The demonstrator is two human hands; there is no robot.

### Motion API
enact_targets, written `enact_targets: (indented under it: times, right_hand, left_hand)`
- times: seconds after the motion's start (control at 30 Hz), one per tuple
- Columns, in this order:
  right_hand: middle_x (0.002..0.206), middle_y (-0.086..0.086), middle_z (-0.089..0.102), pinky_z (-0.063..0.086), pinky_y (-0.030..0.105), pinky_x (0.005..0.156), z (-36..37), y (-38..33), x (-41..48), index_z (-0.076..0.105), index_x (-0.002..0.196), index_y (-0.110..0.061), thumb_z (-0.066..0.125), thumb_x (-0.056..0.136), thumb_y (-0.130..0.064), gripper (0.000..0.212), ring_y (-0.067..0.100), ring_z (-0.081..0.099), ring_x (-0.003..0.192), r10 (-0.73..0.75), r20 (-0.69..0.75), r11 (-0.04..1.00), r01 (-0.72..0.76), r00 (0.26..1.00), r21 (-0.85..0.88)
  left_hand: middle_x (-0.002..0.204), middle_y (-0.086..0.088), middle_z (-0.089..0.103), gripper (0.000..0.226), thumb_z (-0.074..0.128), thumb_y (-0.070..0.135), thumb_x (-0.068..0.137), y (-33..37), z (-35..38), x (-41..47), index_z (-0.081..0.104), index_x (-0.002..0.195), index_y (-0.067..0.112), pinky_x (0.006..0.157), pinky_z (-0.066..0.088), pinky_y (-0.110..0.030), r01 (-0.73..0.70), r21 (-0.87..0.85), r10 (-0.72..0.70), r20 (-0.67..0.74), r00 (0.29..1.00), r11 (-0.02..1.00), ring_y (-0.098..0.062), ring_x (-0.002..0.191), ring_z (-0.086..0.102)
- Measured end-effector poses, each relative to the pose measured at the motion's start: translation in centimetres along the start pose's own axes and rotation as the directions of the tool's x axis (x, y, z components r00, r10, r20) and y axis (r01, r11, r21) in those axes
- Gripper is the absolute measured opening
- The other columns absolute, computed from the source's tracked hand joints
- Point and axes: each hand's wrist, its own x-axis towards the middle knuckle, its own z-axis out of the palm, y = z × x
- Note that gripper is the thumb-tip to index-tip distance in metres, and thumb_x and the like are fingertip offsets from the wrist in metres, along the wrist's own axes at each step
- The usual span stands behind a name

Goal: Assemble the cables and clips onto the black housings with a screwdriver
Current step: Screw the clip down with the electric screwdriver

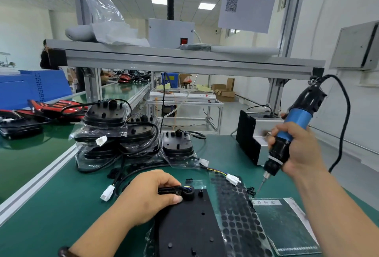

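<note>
My left hand (147, 195) pins the cable (170, 190) on the housing (190, 226) — right hand (295, 148) grips the screwdriver (287, 135), lower right; next, seat the bit.

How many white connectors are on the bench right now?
4 connectors: one on the stack; one by the lone housing; one left of the left hand; one by the dot sheet. Others may hide in the stack.

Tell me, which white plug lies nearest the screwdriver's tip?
The white plug with yellow and blue wires, on the dotted sheet's far edge beside the screwdriver; the other plugs lie farther left.
</note>
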Motion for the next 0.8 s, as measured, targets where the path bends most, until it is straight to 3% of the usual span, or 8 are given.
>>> enact_targets:
  times: [0.13, 0.27, 0.4, 0.53, 0.63, 0.8]
  right_hand:
    - [0.058, 0.002, 0.051, 0.044, 0.020, 0.041, -1.1, 0.6, -0.3, 0.048, 0.085, -0.016, 0.055, 0.079, -0.001, 0.018, 0.015, 0.048, 0.041, 0.044, -0.035, 0.999, -0.044, 0.998, -0.007]
    - [0.058, 0.003, 0.051, 0.045, 0.022, 0.042, -1.3, 1.5, -0.4, 0.047, 0.087, -0.013, 0.055, 0.081, -0.001, 0.016, 0.015, 0.048, 0.042, 0.034, -0.046, 0.999, -0.034, 0.998, 0.001]
    - [0.058, 0.004, 0.050, 0.044, 0.022, 0.040, -2.1, 1.4, 0.2, 0.047, 0.088, -0.012, 0.058, 0.080, -0.001, 0.017, 0.016, 0.048, 0.039, 0.070, -0.063, 0.992, -0.076, 0.996, -0.102]
    - [0.055, 0.004, 0.053, 0.045, 0.023, 0.038, -4.4, 1.3, 0.7, 0.045, 0.096, -0.011, 0.059, 0.080, -0.002, 0.023, 0.017, 0.048, 0.038, 0.184, -0.087, 0.968, -0.196, 0.979, -0.154]
    - [0.055, 0.005, 0.053, 0.045, 0.023, 0.038, -5.9, 1.4, 0.8, 0.043, 0.097, -0.012, 0.058, 0.081, -0.002, 0.024, 0.017, 0.049, 0.038, 0.227, -0.093, 0.951, -0.241, 0.969, -0.196]
    - [0.066, 0.006, 0.048, 0.045, 0.024, 0.037, -6.9, 1.8, 0.7, 0.042, 0.099, -0.013, 0.057, 0.083, -0.003, 0.024, 0.017, 0.050, 0.038, 0.203, -0.112, 0.954, -0.222, 0.973, -0.203]
  left_hand:
    - [0.094, 0.024, 0.065, 0.034, 0.081, 0.039, 0.072, 0.0, 0.0, -0.3, 0.061, 0.095, 0.054, 0.089, 0.045, -0.015, 0.027, -0.027, -0.027, 0.006, 1.000, 0.999, 0.009, 0.093, 0.058]
    - [0.089, 0.026, 0.068, 0.023, 0.083, 0.036, 0.071, 0.0, 0.0, -0.4, 0.068, 0.084, 0.048, 0.085, 0.045, -0.012, 0.013, -0.014, -0.014, -0.027, 1.000, 1.000, 0.012, 0.088, 0.059]
    - [0.089, 0.027, 0.067, 0.013, 0.078, 0.036, 0.076, -0.1, 0.1, -0.4, 0.074, 0.086, 0.042, 0.079, 0.044, -0.006, 0.014, -0.095, -0.013, 0.003, 1.000, 0.995, 0.010, 0.087, 0.061]
    - [0.090, 0.015, 0.073, 0.005, 0.077, 0.031, 0.078, -0.3, 0.2, 0.2, 0.076, 0.082, 0.033, 0.081, 0.050, -0.016, 0.110, -0.214, -0.097, 0.071, 0.993, 0.971, 0.004, 0.081, 0.065]
    - [0.079, -0.002, 0.072, 0.008, 0.082, 0.029, 0.073, -0.3, 0.1, 0.8, 0.076, 0.078, 0.031, 0.073, 0.047, -0.024, 0.172, -0.272, -0.145, 0.119, 0.982, 0.947, -0.007, 0.068, 0.059]
    - [0.065, 0.004, 0.066, 0.009, 0.083, 0.026, 0.071, -0.3, 0.1, 1.2, 0.075, 0.074, 0.026, 0.065, 0.043, -0.022, 0.206, -0.285, -0.169, 0.150, 0.974, 0.936, -0.006, 0.061, 0.053]
